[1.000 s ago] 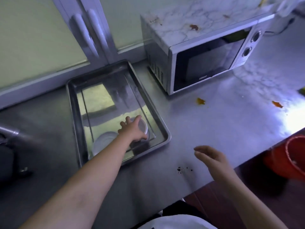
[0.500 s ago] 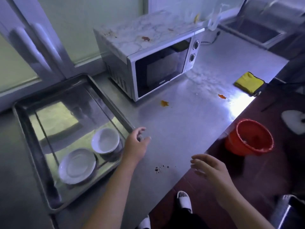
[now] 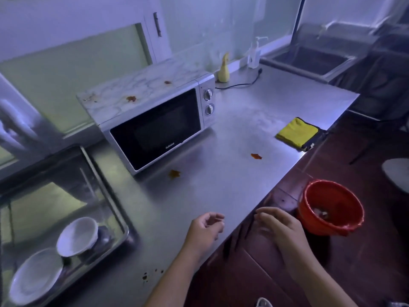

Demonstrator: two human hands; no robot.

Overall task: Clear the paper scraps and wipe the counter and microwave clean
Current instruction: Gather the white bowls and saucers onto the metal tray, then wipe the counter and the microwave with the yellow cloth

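You face pale green panels (image 3: 62,80) in white frames, a steel sink (image 3: 294,68) at your far right, dark reddish-brown floor (image 3: 376,267) below you, dim bluish light throughout.

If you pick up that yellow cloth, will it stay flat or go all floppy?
Probably floppy: the yellow cloth lies in soft folded layers, so it would likely droop and unfold. It looks thin, so likely light. Pushed, it may slide easily on the smooth steel counter.
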